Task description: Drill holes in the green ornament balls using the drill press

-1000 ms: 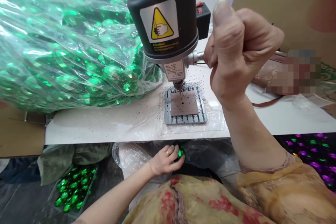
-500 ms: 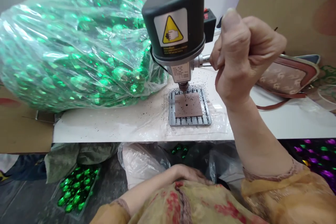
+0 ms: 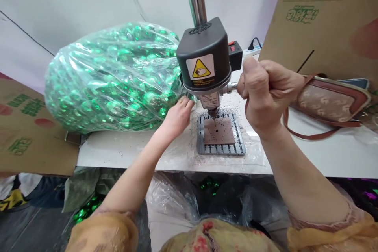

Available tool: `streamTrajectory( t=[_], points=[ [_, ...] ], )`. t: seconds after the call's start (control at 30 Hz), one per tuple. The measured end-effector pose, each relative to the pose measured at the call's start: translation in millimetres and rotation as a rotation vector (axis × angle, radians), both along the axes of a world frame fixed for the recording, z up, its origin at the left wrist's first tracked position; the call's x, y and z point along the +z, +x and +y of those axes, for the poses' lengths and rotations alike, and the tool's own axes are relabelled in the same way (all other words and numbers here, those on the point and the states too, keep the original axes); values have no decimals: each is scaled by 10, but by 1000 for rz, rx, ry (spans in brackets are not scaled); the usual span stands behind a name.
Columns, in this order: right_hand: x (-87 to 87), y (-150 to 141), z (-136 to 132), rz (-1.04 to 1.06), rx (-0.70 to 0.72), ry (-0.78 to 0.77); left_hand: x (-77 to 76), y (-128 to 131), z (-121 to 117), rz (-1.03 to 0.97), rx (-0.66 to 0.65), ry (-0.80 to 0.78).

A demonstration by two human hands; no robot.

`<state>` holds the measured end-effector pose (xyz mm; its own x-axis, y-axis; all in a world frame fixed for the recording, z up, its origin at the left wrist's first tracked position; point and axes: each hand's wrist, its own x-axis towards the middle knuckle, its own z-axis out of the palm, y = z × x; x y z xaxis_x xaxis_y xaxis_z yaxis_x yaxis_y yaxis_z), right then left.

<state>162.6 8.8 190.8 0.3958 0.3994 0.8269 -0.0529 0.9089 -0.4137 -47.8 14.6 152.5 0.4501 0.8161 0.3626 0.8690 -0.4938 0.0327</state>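
A small bench drill (image 3: pixel 205 63) with a black head and yellow warning label stands on a white table (image 3: pixel 124 151). Its bit hangs over a brown pad (image 3: pixel 219 130) with a hole, lying on a grey slotted base (image 3: pixel 221 149). My right hand (image 3: pixel 264 92) is fisted round the drill's metal feed handle. My left hand (image 3: pixel 177 117) reaches up beside the drill head, fingers extended against the big clear bag of green gems (image 3: pixel 112 78). I cannot make out anything in its fingers.
Cardboard boxes (image 3: pixel 321 19) stand at right and left (image 3: pixel 26 126). A brown purse with a strap (image 3: pixel 327 98) lies on the table right of the drill. A power strip (image 3: pixel 251 49) sits behind. Below the table edge are plastic bags with loose green gems (image 3: pixel 208 184).
My left hand rose from my lap below the table to the bag beside the drill head. The view pulled back and up. My right hand stayed on the handle.
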Motion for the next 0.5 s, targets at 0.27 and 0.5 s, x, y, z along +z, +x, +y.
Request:
streamTrajectory(
  t=[0.27, 0.5],
  points=[
    [-19, 6, -22, -18, 25, -40, 277, 99, 77, 482, 276, 205],
    [-33, -6, -7, -4, 18, -73, 198, 120, 325, 456, 323, 122]
  ],
)
